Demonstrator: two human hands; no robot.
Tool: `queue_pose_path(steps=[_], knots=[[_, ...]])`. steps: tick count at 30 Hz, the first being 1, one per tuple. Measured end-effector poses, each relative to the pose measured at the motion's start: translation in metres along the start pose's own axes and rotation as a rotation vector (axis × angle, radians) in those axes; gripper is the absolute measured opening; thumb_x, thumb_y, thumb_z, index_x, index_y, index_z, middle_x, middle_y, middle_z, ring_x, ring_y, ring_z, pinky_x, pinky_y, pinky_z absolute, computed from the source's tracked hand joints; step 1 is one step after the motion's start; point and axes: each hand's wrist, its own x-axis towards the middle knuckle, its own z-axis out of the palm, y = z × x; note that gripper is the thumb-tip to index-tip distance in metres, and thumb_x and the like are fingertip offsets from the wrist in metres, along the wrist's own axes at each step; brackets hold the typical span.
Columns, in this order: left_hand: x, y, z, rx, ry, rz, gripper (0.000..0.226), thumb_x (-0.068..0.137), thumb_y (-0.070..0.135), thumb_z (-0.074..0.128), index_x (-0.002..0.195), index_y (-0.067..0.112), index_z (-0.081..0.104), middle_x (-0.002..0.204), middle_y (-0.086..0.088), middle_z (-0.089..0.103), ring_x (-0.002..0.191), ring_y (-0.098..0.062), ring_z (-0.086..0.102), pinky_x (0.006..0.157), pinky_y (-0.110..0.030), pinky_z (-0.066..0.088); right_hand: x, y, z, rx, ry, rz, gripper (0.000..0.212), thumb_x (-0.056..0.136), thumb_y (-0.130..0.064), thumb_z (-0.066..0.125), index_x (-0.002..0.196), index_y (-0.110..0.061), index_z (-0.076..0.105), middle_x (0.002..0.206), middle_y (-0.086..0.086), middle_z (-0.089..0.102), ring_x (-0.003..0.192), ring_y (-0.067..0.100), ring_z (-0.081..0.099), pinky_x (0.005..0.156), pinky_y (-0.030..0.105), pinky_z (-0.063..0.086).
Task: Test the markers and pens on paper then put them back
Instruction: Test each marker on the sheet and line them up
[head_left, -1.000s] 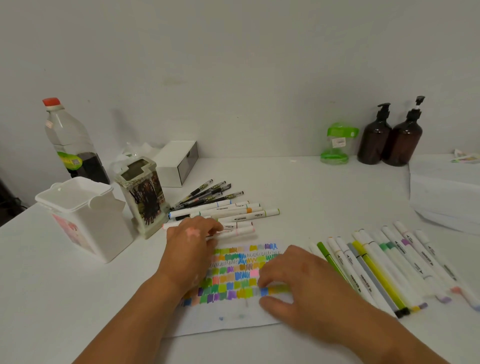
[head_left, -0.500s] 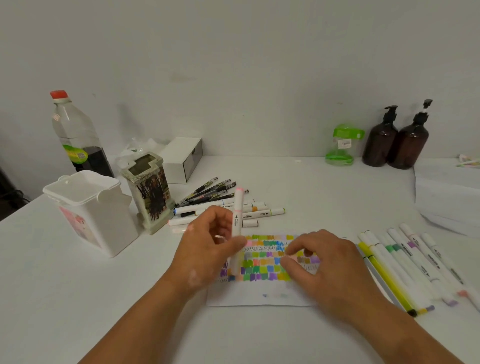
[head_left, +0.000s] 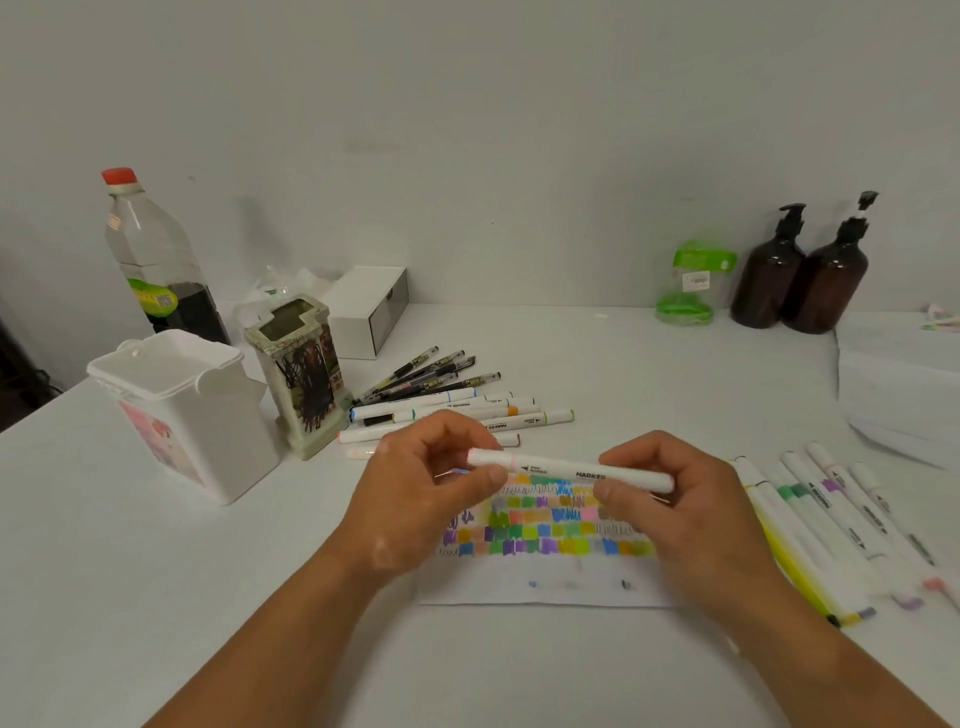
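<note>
1. Head view: your left hand (head_left: 415, 504) pinches one end of a white marker (head_left: 561, 469); your right hand (head_left: 685, 519) grips the other end.
2. Marker held roughly level above the paper (head_left: 545, 590), clear of it.
3. Paper flat on the table (head_left: 156, 597), rows of colour swatches on it.
4. Row of markers (head_left: 831, 519) lies right of the paper; a pile of markers and pens (head_left: 457, 400) lies behind it, beside the pen holder (head_left: 306, 374).

the white marker (head_left: 569, 473) held level in mid-view carries "marker" in black capitals on its barrel, beside a small logo too fine to read. the green-tipped marker (head_left: 540, 419) lying behind it shows the same word upside down. print on the markers at the right (head_left: 818, 499) is too small to read, as are the green label (head_left: 153, 300) on the plastic bottle (head_left: 150, 244) and the sticker (head_left: 700, 280) on the green container (head_left: 683, 312).
</note>
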Motion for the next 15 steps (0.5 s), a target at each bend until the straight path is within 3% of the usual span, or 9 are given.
queue_pose_path(steps=[3,6,10,15], knots=[[-0.006,-0.003,0.009,0.378,-0.092,0.193,0.022,0.087,0.031,0.072,0.109,0.032,0.073,0.101,0.015,0.072,0.094,-0.009,0.068,0.077,-0.02,0.056,0.001,0.001,0.0,0.033,-0.023,0.001,0.028,0.082,-0.007,0.082,0.082,-0.034,0.074,0.074,-0.01,0.071,0.068,0.006,0.068,0.058,0.02,0.053],[-0.008,-0.002,0.02,0.588,-0.195,0.319,0.036,0.097,0.041,0.053,0.128,0.029,0.066,0.105,0.016,0.068,0.094,-0.004,0.061,0.079,-0.014,0.047,0.0,0.0,0.004,0.087,-0.083,-0.014,0.02,0.075,-0.018,0.084,0.082,-0.034,0.074,0.067,-0.012,0.067,0.061,0.003,0.061,0.057,0.017,0.049],[-0.008,0.001,0.021,0.648,-0.274,0.31,0.035,0.101,0.04,0.043,0.126,0.025,0.063,0.087,0.013,0.061,0.078,-0.008,0.055,0.068,-0.017,0.043,0.0,0.0,0.009,0.269,-0.139,0.031,0.016,0.069,-0.03,0.08,0.084,-0.025,0.074,0.06,-0.003,0.062,0.054,0.013,0.054,0.053,0.024,0.047],[-0.008,0.002,0.02,0.636,-0.345,0.319,0.032,0.103,0.037,0.045,0.128,0.025,0.061,0.081,0.008,0.06,0.076,-0.014,0.056,0.07,-0.029,0.048,-0.005,0.001,0.021,0.326,-0.236,0.046,0.027,0.066,-0.043,0.081,0.084,-0.024,0.074,0.06,0.001,0.062,0.054,0.017,0.054,0.05,0.022,0.045]])
